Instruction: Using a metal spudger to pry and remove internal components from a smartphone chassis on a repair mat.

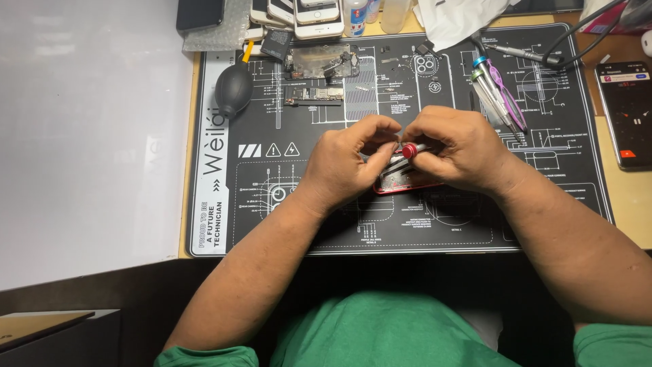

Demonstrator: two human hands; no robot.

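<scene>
both hands closed over a red phone shell at the middle of the mat

i see my left hand (346,160) and my right hand (456,151) meeting over a red phone shell (401,182), which lies on the black repair mat (421,224), about at its centre. the right hand has its fingers pinched together on a small screwdriver with a red cap (409,151); the cap points up toward the camera, so i judge the tool stands nearly upright on the shell. the left hand is curled, its fingertips pressed close on the shell's upper edge beside the tool, probably to keep the shell from sliding. whether it truly clamps the shell or only rests on it, i cannot tell, since the fingers hide the contact.

the loose parts are kept away from the hands: a circuit board (314,94) and a metal plate with parts (322,62) lie near the far edge of the mat, a black air blower (233,88) at the far left corner, and a bundle of other screwdrivers (499,95) at the far right. a stack of phones (299,15) sits beyond the mat, and one phone with a lit screen (627,112) lies on the surface at the right, off the mat.

open room is mostly toward me and to the left of the hands, where the mat is bare. the near edge of the mat is close to my forearms.
</scene>
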